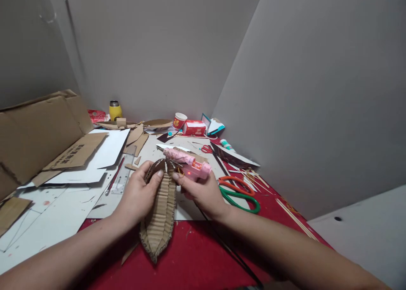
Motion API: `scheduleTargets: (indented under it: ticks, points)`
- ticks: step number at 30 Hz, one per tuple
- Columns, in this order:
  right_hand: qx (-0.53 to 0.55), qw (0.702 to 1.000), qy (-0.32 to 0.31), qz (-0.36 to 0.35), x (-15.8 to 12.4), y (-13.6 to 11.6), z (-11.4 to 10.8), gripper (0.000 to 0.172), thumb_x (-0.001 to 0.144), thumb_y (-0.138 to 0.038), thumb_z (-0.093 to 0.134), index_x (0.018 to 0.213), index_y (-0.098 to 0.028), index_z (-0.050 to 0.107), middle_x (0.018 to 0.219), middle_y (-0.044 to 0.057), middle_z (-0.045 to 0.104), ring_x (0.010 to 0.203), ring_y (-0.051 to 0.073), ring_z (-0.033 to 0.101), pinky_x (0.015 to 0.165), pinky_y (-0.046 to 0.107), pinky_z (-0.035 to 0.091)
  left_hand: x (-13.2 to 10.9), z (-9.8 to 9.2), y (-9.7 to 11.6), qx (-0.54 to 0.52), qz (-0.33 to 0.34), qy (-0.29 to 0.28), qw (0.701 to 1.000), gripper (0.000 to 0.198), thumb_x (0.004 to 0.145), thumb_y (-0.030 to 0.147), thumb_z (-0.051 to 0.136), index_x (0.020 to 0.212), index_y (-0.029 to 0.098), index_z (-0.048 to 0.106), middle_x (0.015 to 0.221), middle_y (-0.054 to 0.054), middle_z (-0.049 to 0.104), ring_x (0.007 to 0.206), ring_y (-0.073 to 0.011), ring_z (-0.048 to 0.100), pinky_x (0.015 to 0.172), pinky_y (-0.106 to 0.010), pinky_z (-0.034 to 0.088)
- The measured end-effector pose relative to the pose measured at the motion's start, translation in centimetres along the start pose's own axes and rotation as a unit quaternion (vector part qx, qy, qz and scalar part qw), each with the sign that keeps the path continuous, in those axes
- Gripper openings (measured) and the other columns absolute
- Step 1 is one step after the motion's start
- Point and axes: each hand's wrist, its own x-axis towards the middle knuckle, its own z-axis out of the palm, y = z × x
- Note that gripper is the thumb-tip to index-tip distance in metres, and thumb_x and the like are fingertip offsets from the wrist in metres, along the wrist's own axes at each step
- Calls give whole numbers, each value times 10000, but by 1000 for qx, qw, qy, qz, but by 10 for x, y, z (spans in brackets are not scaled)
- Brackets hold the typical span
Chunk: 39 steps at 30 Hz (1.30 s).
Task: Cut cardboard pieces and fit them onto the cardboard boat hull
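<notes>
My left hand (139, 192) is closed on a long, pointed piece of corrugated cardboard (158, 218), with the thumb on its ridged face near the upper end. Its pointed end hangs toward me over the red tabletop. A pink hot glue gun (193, 167) with a small lit red light is in my right hand (203, 192), the nozzle pointing up and to the left just behind the cardboard's upper end. My right thumb rests at the cardboard's right edge. My right fingers are mostly hidden behind the gun's handle.
Big scissors (239, 199) with orange and green handles lie at the right. A clear ruler (123, 175), a dark red pen (114, 175) and white sheets are on the left. A large cardboard box (41, 133), yellow bottle (115, 111) and paper cup (179, 120) stand farther back.
</notes>
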Motion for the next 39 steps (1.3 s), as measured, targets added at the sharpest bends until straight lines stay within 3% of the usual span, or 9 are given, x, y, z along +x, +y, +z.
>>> scheduleTargets:
  ticks: [6, 13, 16, 21, 29, 34, 39]
  points:
    - [59, 998, 5, 22, 0, 8, 2, 336, 691, -351, 774, 965, -173, 695, 598, -39, 552, 453, 77, 401, 397, 201, 363, -2, 2, -2, -2, 16, 1, 1000, 110, 856, 276, 558, 910, 189, 598, 813, 9, 637, 759, -152, 572, 702, -263, 462]
    - [100, 993, -19, 54, 3, 14, 0, 339, 691, -328, 767, 974, -172, 667, 720, -11, 626, 548, 99, 492, 457, 197, 407, -3, 6, -5, 14, 41, 4, 999, 87, 860, 266, 541, 854, 190, 583, 779, 22, 608, 744, -153, 563, 689, -251, 448]
    - [98, 992, -21, 78, 4, 17, -1, 281, 681, -356, 771, 840, -160, 648, 617, -35, 590, 482, 87, 471, 424, 194, 392, -3, 7, -6, 26, 49, 8, 998, 83, 855, 261, 545, 825, 192, 579, 748, 27, 592, 733, -154, 560, 666, -240, 439]
    - [79, 989, -5, 128, 4, 21, -1, 334, 642, -419, 784, 710, -162, 583, 503, -53, 529, 410, 93, 470, 337, 187, 339, 0, 7, -11, 43, 39, 12, 998, 107, 869, 278, 535, 879, 186, 589, 804, 5, 620, 774, -165, 565, 708, -253, 448]
    - [89, 990, 2, 110, 5, 23, 1, 318, 637, -392, 788, 739, -154, 603, 534, -52, 560, 425, 85, 479, 370, 196, 368, 2, 9, -16, 24, 26, 21, 999, 160, 845, 317, 572, 915, 181, 618, 824, -12, 662, 776, -181, 594, 694, -263, 473]
    - [107, 988, -27, 112, 8, 23, -2, 335, 659, -397, 785, 820, -151, 625, 571, -45, 575, 447, 93, 526, 340, 174, 342, 3, 6, -12, -30, -27, 9, 999, 275, 830, 366, 599, 1027, 173, 599, 885, -29, 695, 765, -179, 629, 694, -281, 501]
    - [110, 989, -22, 101, 10, 24, -4, 370, 662, -384, 793, 903, -151, 636, 614, -35, 601, 449, 86, 536, 359, 170, 363, 7, 3, -13, -7, -14, 24, 1000, 300, 834, 364, 598, 1067, 176, 614, 894, -23, 703, 788, -178, 637, 705, -279, 510]
